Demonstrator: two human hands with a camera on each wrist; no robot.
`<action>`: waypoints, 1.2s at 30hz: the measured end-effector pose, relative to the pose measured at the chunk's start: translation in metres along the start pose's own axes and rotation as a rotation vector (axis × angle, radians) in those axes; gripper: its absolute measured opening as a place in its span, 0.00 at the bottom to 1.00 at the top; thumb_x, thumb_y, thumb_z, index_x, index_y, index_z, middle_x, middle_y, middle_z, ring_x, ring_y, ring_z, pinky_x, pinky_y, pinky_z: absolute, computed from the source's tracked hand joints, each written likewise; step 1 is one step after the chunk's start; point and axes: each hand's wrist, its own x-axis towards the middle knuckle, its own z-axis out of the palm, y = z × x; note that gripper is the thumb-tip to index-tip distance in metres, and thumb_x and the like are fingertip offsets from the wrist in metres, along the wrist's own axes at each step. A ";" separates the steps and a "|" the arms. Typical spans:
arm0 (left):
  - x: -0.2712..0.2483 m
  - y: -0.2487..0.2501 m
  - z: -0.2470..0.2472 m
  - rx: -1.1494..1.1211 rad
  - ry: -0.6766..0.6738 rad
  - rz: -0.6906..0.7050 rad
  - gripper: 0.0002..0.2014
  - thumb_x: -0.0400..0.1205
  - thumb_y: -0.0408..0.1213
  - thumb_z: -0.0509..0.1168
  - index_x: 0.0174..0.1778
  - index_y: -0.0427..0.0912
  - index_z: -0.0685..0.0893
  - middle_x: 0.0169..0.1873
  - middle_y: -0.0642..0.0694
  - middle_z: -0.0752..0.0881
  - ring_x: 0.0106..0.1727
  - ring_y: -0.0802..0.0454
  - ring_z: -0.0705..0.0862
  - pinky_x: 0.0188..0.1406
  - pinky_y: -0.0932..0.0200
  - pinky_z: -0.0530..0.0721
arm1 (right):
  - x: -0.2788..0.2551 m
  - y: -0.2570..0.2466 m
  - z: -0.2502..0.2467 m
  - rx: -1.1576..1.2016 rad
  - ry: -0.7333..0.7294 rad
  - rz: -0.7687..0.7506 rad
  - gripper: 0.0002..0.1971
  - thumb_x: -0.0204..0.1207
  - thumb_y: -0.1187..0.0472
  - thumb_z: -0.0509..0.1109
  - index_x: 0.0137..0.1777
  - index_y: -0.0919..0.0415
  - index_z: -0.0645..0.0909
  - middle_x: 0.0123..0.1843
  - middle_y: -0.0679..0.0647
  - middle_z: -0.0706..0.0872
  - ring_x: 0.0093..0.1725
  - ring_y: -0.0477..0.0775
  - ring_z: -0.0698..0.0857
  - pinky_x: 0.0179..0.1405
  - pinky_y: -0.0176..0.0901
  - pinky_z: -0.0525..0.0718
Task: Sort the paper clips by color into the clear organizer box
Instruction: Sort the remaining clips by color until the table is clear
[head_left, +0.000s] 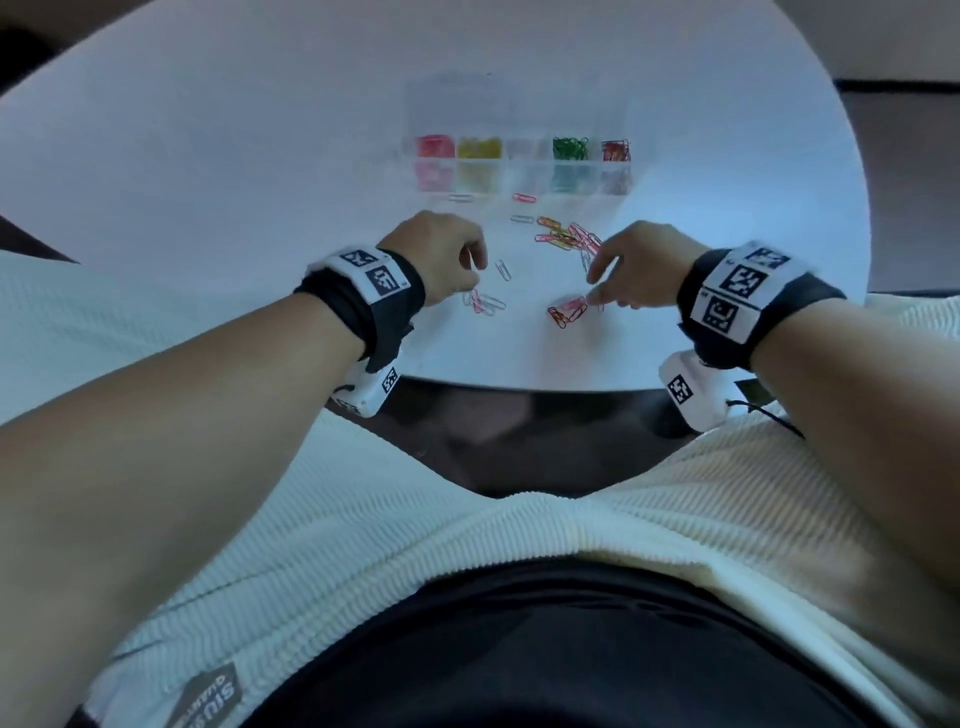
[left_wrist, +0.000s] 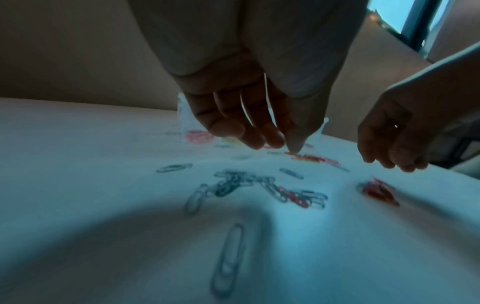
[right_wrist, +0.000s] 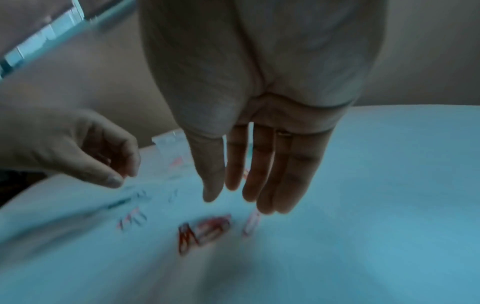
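The clear organizer box (head_left: 519, 176) stands at the far middle of the white table, with pink, yellow, white, green and red clips in separate compartments. Loose paper clips lie in front of it: a mixed pile (head_left: 569, 236), a red cluster (head_left: 563, 314) (right_wrist: 202, 232), and white and pink ones (head_left: 483, 302) (left_wrist: 233, 183). My left hand (head_left: 475, 270) (left_wrist: 283, 144) hovers over the white ones, fingers loosely curled, and no clip shows in it. My right hand (head_left: 592, 286) (right_wrist: 233, 195) points straight fingers down just above the red cluster, holding nothing.
The round white table (head_left: 208, 156) has its near edge just behind my wrists (head_left: 519, 384). Single clips lie apart, one white (head_left: 503, 269) between the hands and one pink (head_left: 524, 198) near the box. The wrist views are blurred.
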 end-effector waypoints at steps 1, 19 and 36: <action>0.000 0.000 0.004 0.025 -0.021 0.007 0.07 0.78 0.39 0.70 0.51 0.48 0.85 0.47 0.51 0.86 0.50 0.49 0.82 0.49 0.57 0.78 | 0.001 0.002 0.003 -0.009 0.018 0.023 0.09 0.72 0.53 0.79 0.48 0.56 0.85 0.34 0.51 0.87 0.35 0.51 0.87 0.40 0.41 0.85; 0.002 -0.004 0.031 0.025 -0.038 -0.046 0.13 0.79 0.36 0.67 0.58 0.50 0.84 0.52 0.46 0.87 0.54 0.44 0.84 0.55 0.51 0.83 | 0.009 0.006 0.018 0.051 0.134 0.147 0.09 0.68 0.68 0.75 0.47 0.58 0.84 0.41 0.59 0.90 0.42 0.60 0.91 0.46 0.50 0.91; 0.015 -0.009 0.033 0.049 0.013 -0.040 0.07 0.82 0.38 0.66 0.53 0.43 0.85 0.53 0.44 0.85 0.55 0.44 0.81 0.48 0.57 0.74 | 0.002 0.004 0.011 0.730 0.011 0.165 0.14 0.60 0.79 0.46 0.25 0.65 0.69 0.28 0.58 0.69 0.26 0.54 0.64 0.27 0.41 0.62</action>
